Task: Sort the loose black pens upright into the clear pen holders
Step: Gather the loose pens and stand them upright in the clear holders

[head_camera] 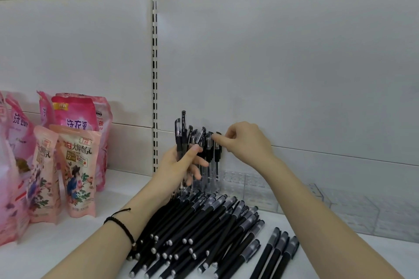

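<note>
Your left hand point(179, 165) grips a pen bundle point(181, 133) above loose pens point(204, 233); right hand point(246, 142) pinches an upright pen point(217, 157) in the clear holder point(249, 188).

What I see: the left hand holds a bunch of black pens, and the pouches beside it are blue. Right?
Not quite: in the head view the pouches are pink, not blue. The left hand does hold a bunch of black pens.
</note>
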The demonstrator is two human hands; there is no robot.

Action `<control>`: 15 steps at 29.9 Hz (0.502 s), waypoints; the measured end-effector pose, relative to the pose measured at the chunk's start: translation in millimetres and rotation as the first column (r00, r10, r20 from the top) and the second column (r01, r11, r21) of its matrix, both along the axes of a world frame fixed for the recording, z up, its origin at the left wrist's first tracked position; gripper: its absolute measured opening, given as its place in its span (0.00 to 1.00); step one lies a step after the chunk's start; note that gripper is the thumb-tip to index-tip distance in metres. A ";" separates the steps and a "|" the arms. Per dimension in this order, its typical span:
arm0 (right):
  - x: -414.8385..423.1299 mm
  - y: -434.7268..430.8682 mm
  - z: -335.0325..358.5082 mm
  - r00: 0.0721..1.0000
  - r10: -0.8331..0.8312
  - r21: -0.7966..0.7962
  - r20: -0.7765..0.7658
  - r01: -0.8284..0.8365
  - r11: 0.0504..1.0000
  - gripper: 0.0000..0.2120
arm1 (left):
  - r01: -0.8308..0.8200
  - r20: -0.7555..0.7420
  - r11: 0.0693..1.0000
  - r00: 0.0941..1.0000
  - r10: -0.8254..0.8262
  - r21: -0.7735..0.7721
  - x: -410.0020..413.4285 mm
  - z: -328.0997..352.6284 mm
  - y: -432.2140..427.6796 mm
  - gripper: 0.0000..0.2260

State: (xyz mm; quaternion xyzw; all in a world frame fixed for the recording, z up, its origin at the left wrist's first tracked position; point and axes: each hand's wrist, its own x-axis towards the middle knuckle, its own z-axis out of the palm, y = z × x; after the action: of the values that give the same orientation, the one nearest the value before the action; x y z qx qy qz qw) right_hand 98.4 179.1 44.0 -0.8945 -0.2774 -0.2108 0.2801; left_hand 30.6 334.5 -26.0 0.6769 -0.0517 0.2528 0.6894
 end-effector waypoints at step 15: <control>-7.5 -2.6 21.2 0.862 0.477 0.721 -0.169 -0.222 0.657 0.06 | 0.047 -0.063 0.998 0.997 -0.050 -0.047 -3.0 2.3 -1.7 0.16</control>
State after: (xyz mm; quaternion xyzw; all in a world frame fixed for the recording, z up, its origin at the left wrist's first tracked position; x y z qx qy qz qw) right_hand 90.9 176.5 65.2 -0.6792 -0.2968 -0.0786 0.6666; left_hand 27.6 332.9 -23.7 0.6674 -0.0404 0.2154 0.7117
